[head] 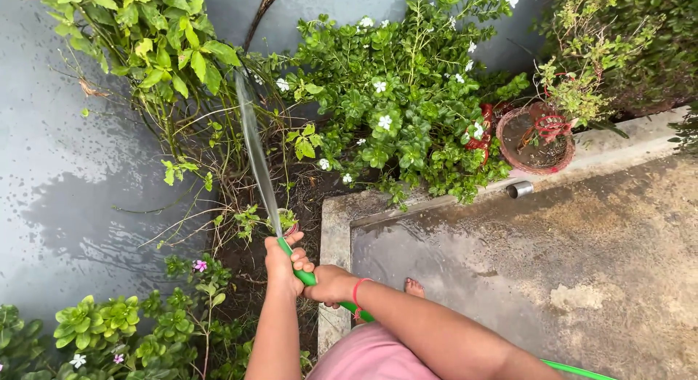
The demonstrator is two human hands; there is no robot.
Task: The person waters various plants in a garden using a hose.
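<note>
Green hose (305, 277), held low over the bed edge, nozzle end aimed up and away. Gripped at the tip by the left hand (282, 264), fingers clenched round it, thumb apparently pinching the mouth; gripped just behind by the right hand (331, 284), closed on it too. Thin water jet (254, 151) arcing toward the leafy shrub (160, 53) against the grey wall (58, 169). Wet concrete slab (509, 271) underfoot: likely slippery for the bare foot (414, 286). Jet possibly too hard, washing soil off roots.
</note>
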